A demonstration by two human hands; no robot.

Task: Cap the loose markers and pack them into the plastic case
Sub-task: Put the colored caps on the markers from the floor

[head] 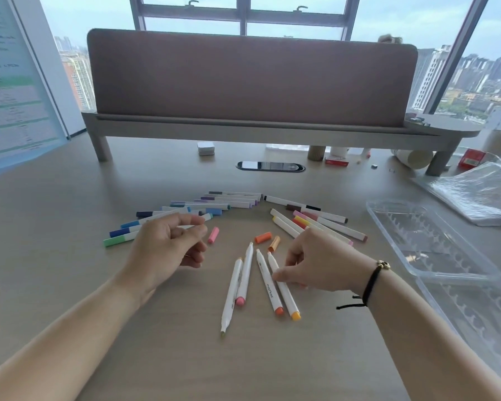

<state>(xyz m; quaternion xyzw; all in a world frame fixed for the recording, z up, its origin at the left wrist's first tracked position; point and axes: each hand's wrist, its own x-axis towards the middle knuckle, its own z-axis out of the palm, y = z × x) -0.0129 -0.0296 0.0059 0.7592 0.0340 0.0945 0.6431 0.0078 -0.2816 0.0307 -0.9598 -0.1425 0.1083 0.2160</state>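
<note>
Left hand hovers with fingers loosely curled, holding nothing; pink cap lies just beyond its fingertips. Right hand pinches the yellow-ended marker, thumb pressed on its barrel. Three more uncapped markers lie between the hands, orange cap and light-orange cap just ahead. Capped markers fan beyond both hands. Plastic case lies open right of the right wrist. Bare desk lies left of the left hand.
</note>
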